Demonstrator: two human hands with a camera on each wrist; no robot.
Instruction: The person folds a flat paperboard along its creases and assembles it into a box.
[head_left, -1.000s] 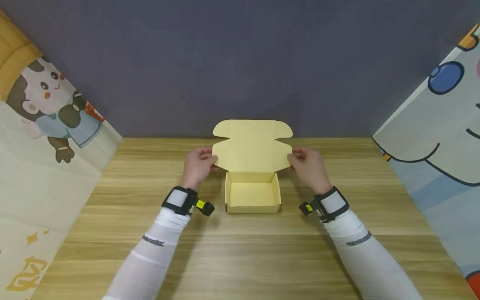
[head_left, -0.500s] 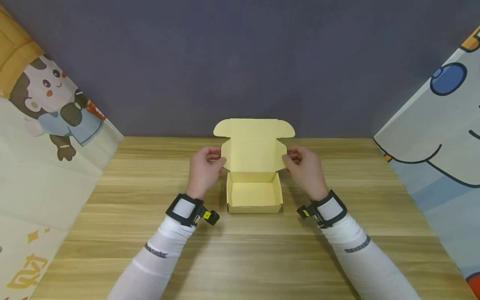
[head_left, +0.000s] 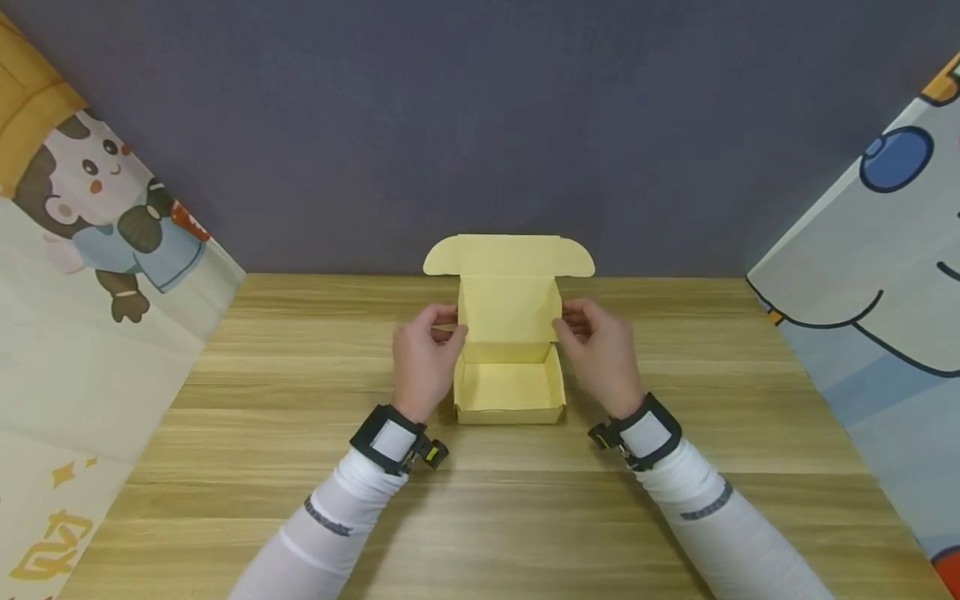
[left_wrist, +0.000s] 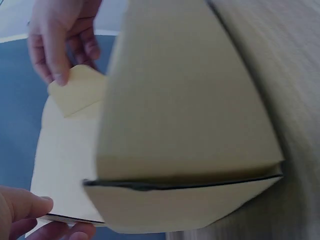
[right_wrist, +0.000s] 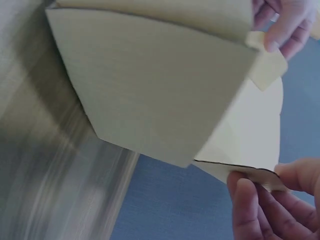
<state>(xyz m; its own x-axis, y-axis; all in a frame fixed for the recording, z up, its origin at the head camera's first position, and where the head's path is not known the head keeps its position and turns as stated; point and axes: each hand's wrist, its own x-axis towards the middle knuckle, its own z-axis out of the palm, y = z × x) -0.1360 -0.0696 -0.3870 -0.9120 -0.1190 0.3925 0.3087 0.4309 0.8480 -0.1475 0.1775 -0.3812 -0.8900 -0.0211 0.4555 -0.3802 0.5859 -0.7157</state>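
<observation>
A small yellowish cardboard box (head_left: 504, 385) stands on the table with its lid (head_left: 510, 308) raised at the back. The lid's front flap and rounded ears (head_left: 442, 256) spread out at the top. My left hand (head_left: 426, 360) pinches the lid's left side flap (left_wrist: 50, 218) between thumb and fingers. On the other side, my right hand (head_left: 602, 354) pinches the right side flap (right_wrist: 252, 174) the same way. Both side flaps are folded forward, toward the box. Nothing lies inside the box.
The wood-grain table (head_left: 480, 517) ends at a dark wall panel (head_left: 480, 125) close behind the lid. Cartoon-printed panels flank it on the left (head_left: 97, 275) and right (head_left: 862, 250).
Both hands have moved inward and slightly toward the viewer. The lid's side flaps, spread flat a second ago, have folded forward. The box has stayed in nearly the same place.
</observation>
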